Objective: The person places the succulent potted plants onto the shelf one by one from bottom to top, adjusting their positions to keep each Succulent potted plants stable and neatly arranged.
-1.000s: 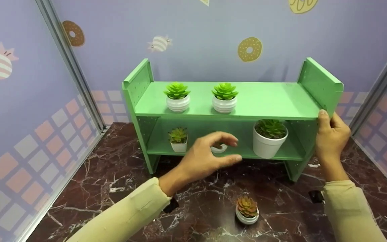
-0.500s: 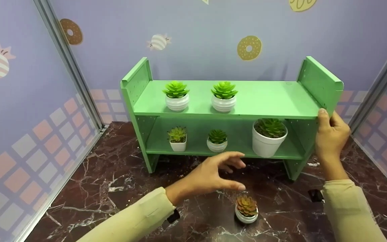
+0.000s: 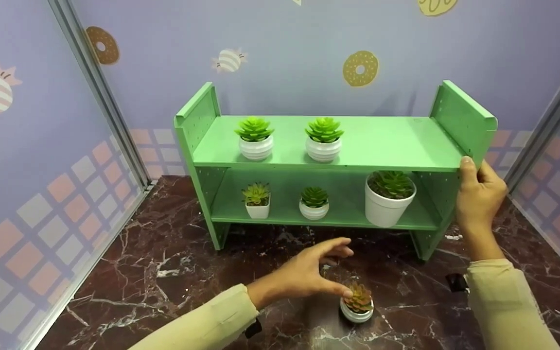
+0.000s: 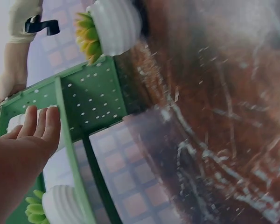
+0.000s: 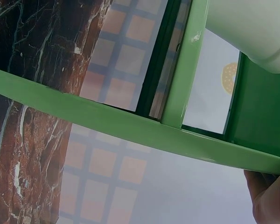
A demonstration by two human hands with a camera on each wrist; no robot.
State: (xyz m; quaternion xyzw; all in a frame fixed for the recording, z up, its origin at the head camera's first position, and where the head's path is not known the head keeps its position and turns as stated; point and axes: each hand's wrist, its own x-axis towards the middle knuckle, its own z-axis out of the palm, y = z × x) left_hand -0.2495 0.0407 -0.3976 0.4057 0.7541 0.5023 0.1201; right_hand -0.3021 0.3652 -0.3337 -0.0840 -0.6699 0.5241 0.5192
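An orange-brown succulent in a ribbed white pot stands on the dark marble tabletop in front of the green shelf. My left hand is beside it, fingers spread and nothing held; in the head view the thumb tip overlaps the plant's leaves. The left wrist view shows the same potted succulent past the fingers. My right hand grips the shelf's right side panel, thumb on the front edge. In the right wrist view that hand shows only at the lower right corner, against the green panel.
Two bright green succulents stand on the top board. Below are a square-potted succulent, a small dark green one and a larger white-potted plant. Patterned walls enclose the marble tabletop.
My left hand has drawn back from the small plant on the lower board, down and toward the front, to the orange-brown succulent. The right hand keeps its grip on the side panel.
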